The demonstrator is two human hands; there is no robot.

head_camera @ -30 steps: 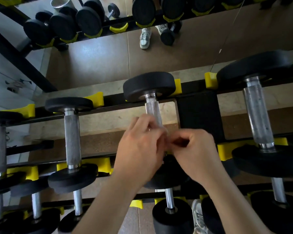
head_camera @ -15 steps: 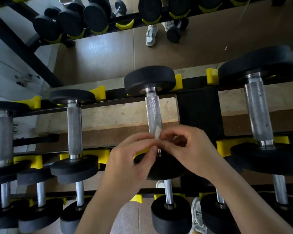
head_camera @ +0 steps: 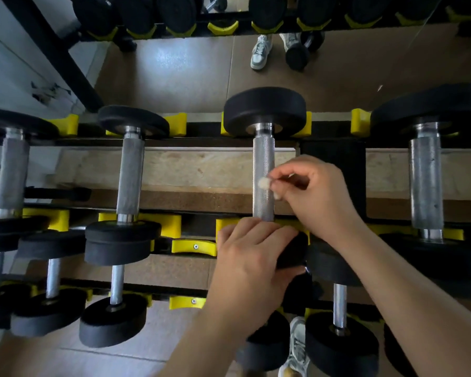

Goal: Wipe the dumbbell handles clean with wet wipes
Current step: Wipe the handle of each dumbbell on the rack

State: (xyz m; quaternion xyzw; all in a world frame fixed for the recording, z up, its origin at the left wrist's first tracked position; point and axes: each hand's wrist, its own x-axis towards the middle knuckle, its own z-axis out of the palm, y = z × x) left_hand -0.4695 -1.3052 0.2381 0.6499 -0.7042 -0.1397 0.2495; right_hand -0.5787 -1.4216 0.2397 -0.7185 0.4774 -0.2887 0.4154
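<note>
Nearest you, one shoe [head_camera: 297, 346] and the lower-tier dumbbells [head_camera: 339, 306] lie below the working level. Above them your left hand [head_camera: 250, 257] curls over the near head [head_camera: 292, 254] of the centre dumbbell [head_camera: 263, 205], fingers wrapped across its top, and appears to steady it in the rack [head_camera: 332, 159]. Just beyond and to the right, your right hand [head_camera: 321, 197] pinches a small balled wet wipe [head_camera: 263, 183] between thumb and fingertips. The wad touches the right-hand flank of the knurled handle [head_camera: 263, 156], about midway along its exposed length. The handle's long axis runs straight away from you, from the near head under your left hand to the far head [head_camera: 264, 111]. A wiping stroke would therefore travel towards or away from your body, not side to side. The right hand is the working hand and sits directly on the handle; the left is nearer you and off the bar. The bare stretch beyond the wipe looks like the part left to cover. Neighbouring dumbbells, one to the left [head_camera: 131, 175] and one to the right [head_camera: 424, 180], lie parallel in yellow cradles [head_camera: 358, 121]. Farthest off, what appears to be a mirror [head_camera: 174, 63] shows floor, shoes and more dumbbells. No brand, weight marking or other writing can be read anywhere in view.
</note>
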